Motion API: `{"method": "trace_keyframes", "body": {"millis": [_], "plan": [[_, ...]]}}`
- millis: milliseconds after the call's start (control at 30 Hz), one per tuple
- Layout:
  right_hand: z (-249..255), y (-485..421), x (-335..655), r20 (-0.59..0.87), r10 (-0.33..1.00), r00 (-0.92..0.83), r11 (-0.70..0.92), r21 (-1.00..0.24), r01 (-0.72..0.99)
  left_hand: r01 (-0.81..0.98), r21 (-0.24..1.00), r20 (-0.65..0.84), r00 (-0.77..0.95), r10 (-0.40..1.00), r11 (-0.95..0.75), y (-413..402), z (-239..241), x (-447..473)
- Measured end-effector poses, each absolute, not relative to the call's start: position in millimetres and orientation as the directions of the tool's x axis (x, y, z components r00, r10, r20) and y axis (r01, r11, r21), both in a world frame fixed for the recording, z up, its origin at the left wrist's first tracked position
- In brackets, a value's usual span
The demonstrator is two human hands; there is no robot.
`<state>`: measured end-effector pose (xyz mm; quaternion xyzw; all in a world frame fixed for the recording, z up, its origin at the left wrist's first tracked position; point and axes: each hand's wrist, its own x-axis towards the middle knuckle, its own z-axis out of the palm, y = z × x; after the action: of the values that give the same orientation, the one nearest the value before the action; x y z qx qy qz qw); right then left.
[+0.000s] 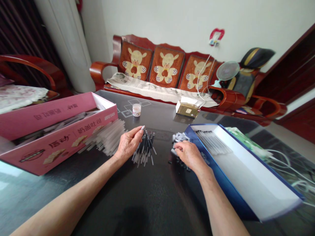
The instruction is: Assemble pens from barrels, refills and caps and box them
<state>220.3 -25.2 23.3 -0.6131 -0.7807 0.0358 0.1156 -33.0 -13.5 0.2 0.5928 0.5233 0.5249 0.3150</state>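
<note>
Black-and-grey rods [142, 153] lie in one bunch between two hands [130, 141] [190, 153]

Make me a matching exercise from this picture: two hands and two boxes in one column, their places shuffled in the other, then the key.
1. Left hand
2. Right hand
3. Pink box
4. Blue box

A. Right of both hands, with a row of pale tubes inside
B. By the slim dark sticks
C. Left of both hands
D. At the small white pieces

Pairs: 1-B, 2-D, 3-C, 4-A.
</note>
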Motion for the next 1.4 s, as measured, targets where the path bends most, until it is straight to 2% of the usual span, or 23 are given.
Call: {"method": "trace_keyframes", "body": {"millis": [233,333,400,500,567,600,667,767,867,1233,1400], "plan": [[21,-33,205,0.075,0.977,-0.199,0.202,-0.033,0.979,0.482,0.786,0.376,0.127,0.918,-0.389,-23,3,-27],[17,-31,205,0.11,0.975,-0.19,0.2,-0.079,0.977,0.535,0.728,0.38,0.206,0.902,-0.429,-28,6,-23],[16,-28,205,0.183,0.965,-0.189,0.224,-0.197,0.954,0.546,0.698,0.391,0.252,0.885,-0.464,-30,6,-22],[15,-25,197,0.275,0.955,-0.115,0.255,-0.552,0.794,0.541,0.67,0.408,0.304,0.861,-0.509,-30,4,-20],[14,-25,188,0.215,0.976,-0.03,0.198,-0.826,0.527,0.538,0.658,0.414,0.325,0.85,-0.527,-30,2,-19],[13,-25,183,0.154,0.988,0.004,0.142,-0.924,0.355,0.538,0.65,0.419,0.335,0.844,-0.536,-30,1,-18],[10,-26,173,0.013,1.0,0.027,0.012,-1.0,0.02,0.539,0.632,0.434,0.349,0.831,-0.557,-31,0,-18],[4,-29,163,-0.139,0.99,-0.01,-0.135,-0.948,-0.289,0.537,0.612,0.453,0.365,0.814,-0.581,-32,0,-17],[-2,-29,161,-0.175,0.984,-0.043,-0.178,-0.908,-0.38,0.531,0.607,0.444,0.39,0.807,-0.591,-33,0,-17],[-2,-32,158,-0.068,0.997,-0.035,-0.075,-0.943,-0.324,0.581,0.561,0.4,0.434,0.807,-0.59,-33,-1,-17],[-3,-32,158,-0.063,0.998,-0.022,-0.067,-0.943,-0.327,0.586,0.562,0.385,0.439,0.812,-0.584,-34,0,-17]]}}
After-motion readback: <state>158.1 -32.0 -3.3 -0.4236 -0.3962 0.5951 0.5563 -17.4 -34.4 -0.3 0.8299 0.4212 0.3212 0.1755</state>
